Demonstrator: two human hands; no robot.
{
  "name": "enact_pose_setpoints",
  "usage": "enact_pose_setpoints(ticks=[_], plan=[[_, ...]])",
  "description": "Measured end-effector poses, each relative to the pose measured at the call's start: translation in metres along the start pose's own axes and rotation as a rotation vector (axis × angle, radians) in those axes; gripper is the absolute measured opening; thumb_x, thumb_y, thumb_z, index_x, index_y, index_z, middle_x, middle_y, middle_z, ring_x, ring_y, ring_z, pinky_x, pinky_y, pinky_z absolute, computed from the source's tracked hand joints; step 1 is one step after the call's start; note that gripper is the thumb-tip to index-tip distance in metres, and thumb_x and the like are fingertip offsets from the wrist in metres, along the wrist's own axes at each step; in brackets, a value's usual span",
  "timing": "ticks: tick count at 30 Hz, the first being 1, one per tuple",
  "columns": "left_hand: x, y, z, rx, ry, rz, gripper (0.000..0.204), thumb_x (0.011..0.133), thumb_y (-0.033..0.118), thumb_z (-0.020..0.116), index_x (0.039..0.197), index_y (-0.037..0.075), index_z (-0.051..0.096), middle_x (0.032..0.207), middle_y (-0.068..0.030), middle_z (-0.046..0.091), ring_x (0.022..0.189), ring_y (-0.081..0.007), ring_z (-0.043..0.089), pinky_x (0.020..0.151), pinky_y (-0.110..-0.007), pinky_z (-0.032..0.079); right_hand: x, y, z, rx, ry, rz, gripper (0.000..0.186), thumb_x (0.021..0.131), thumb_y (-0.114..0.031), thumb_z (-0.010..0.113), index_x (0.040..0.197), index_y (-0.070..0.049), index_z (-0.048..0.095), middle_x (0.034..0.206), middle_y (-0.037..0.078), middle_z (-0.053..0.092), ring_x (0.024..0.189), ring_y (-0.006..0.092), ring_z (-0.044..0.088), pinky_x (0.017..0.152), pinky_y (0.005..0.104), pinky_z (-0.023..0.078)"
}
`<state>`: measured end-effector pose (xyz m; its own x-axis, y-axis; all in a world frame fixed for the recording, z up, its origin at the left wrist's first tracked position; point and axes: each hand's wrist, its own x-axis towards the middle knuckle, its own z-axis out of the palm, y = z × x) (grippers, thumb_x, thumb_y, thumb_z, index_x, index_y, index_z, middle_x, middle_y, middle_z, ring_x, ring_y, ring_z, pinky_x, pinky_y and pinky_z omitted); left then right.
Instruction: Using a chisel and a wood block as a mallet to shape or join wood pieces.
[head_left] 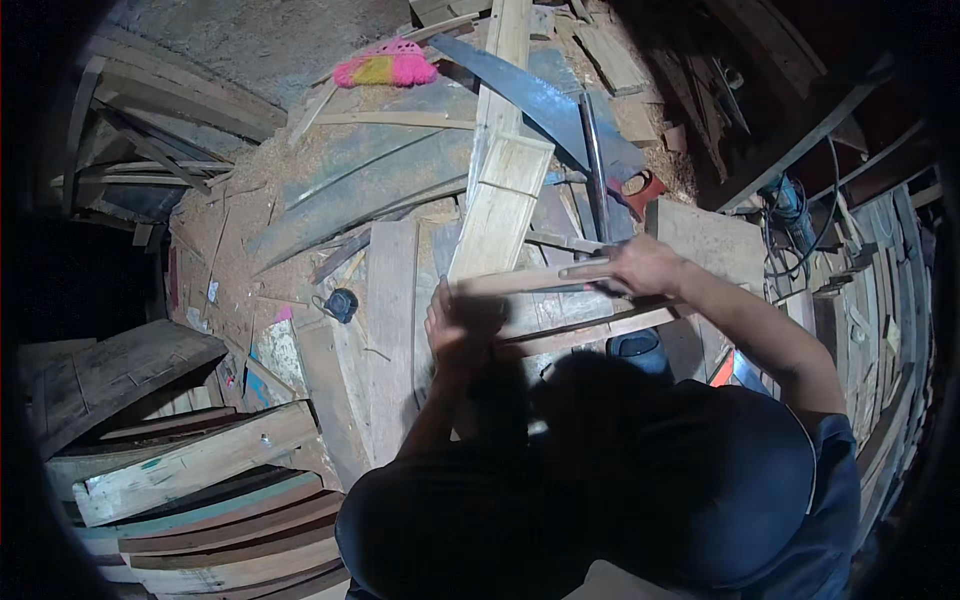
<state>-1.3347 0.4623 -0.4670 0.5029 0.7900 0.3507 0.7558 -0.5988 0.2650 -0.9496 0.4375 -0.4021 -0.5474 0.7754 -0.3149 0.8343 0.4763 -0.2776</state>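
Observation:
A short, pale wooden slat [535, 279] lies level across my front, held at both ends. My left hand [462, 325] is closed at its left end, partly in deep shadow. At the other end my right hand [645, 268] wraps its fingers round the wood. Just beyond the slat a light wooden board [500, 215] with a dark line across it slopes away from me. A handsaw [530, 95] with a broad, bluish blade and a red handle [640, 190] rests past it. Beside the saw stands a dark metal bar [595, 165].
Sawdust and offcuts cover the ground. A pink and yellow fuzzy item [385, 65] lies at the far left, a small black object [342, 305] nearer. Stacked planks [200, 470] fill the near left. At right are more boards [885, 320] and a blue corded tool [790, 215].

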Motion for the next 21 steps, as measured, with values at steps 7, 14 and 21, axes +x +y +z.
enact_pose_setpoints(ticks=[7,14,21], plan=[[0.005,0.009,-0.003,-0.185,0.003,-0.221,0.121,0.07,0.047,0.095,0.158,-0.006,0.031,0.145,-0.0255,0.053,0.123,-0.0451,0.058,0.104,-0.054,0.047,0.012,-0.003,0.001,0.281,0.351,0.325,0.069,0.103,-0.027,0.058,0.166,-0.037,0.031,0.09,0.026,0.071,0.084,0.0477,0.071,0.082,0.0565,0.057],[0.004,0.008,0.0,-0.198,0.013,-0.233,0.123,0.07,0.049,0.095,0.159,-0.007,0.03,0.145,-0.0265,0.053,0.124,-0.0453,0.058,0.103,-0.055,0.047,0.01,0.013,-0.008,0.163,0.392,0.278,0.07,0.101,-0.024,0.062,0.164,-0.041,0.034,0.092,0.025,0.068,0.076,0.0455,0.069,0.073,0.0546,0.058],[0.001,0.003,0.002,-0.221,-0.069,-0.316,0.125,0.069,0.05,0.095,0.161,0.001,0.028,0.144,-0.0211,0.053,0.129,-0.0434,0.054,0.107,-0.055,0.045,0.009,-0.011,0.002,0.028,0.094,-0.015,0.071,0.102,-0.028,0.06,0.165,-0.043,0.03,0.089,0.023,0.07,0.082,0.0434,0.073,0.08,0.0553,0.059]])
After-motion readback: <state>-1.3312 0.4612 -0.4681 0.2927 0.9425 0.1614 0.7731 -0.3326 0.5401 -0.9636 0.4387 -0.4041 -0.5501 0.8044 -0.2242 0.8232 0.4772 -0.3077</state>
